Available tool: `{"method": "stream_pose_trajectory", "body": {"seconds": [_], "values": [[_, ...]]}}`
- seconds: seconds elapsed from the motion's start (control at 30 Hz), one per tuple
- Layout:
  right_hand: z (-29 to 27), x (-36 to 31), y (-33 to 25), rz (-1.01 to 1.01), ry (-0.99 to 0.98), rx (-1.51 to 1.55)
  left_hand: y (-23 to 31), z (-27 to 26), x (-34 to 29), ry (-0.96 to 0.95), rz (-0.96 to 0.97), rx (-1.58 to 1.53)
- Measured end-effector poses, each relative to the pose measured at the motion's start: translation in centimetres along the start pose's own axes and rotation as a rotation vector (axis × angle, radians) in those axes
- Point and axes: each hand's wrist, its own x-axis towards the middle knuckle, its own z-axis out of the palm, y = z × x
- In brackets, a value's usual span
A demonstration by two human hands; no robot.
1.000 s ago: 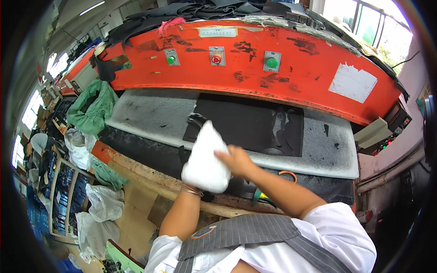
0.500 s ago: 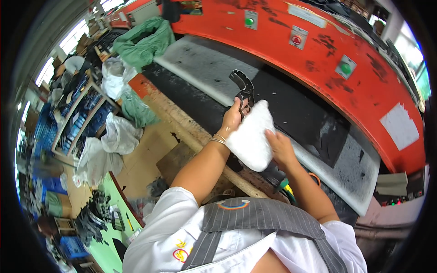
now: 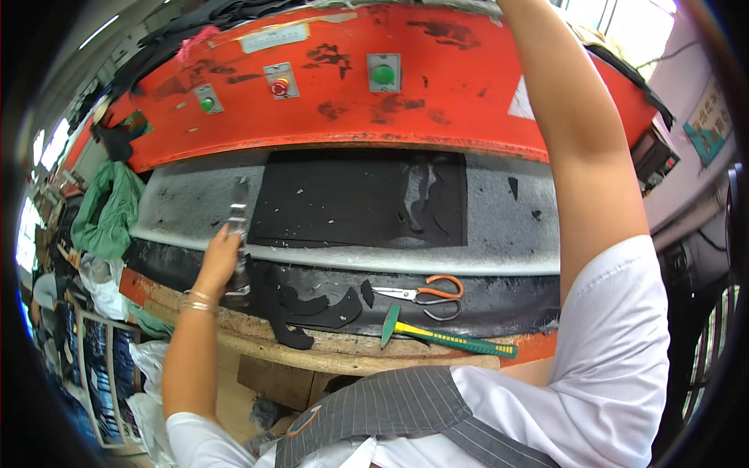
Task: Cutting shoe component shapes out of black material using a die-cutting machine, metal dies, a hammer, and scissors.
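Note:
My left hand [image 3: 221, 254] is closed around a narrow metal strip-like tool [image 3: 240, 210], probably a cutting die, held upright and blurred by motion. It is over the front edge of the pale worn board [image 3: 183, 199], left of a black sheet [image 3: 343, 199] lying on that board. My right arm [image 3: 589, 132] stretches up past the red machine beam; its hand is beyond the top edge. Nearer to me, black cut pieces [image 3: 335, 310] lie beside orange-handled scissors [image 3: 449, 294] and a hammer [image 3: 452, 340] with a green head and a green-and-yellow handle.
The red machine beam [image 3: 328, 117] spans the back of the board, with green buttons [image 3: 383, 74] and a red one [image 3: 279, 86]. A wooden ledge [image 3: 359, 360] runs along the front. A green sack [image 3: 109, 207] and a loaded rack [image 3: 101, 374] stand at the left.
The view has turned to the right. The white bundle near my right hand is out of sight, and that arm now reaches high. My left hand has moved left, still gripping the tool.

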Motion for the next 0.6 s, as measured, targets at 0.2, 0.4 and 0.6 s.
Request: {"method": "stream_pose_trajectory", "body": {"seconds": [0.2,0.4,0.6], "values": [[-1.0,-12.6,-2.0,-0.206,-0.130,-0.036,1.8,12.3,5.7,-0.099,0.130,0.322],[-8.5,-37.0,-0.6,0.949,-1.021,-0.473,2.0,18.1,8.2,-0.172,0.188,0.579],[-7.6,-40.6,-4.3,1.283,-1.258,-0.661,1.2,17.3,9.2,-0.437,0.263,0.728]]}}
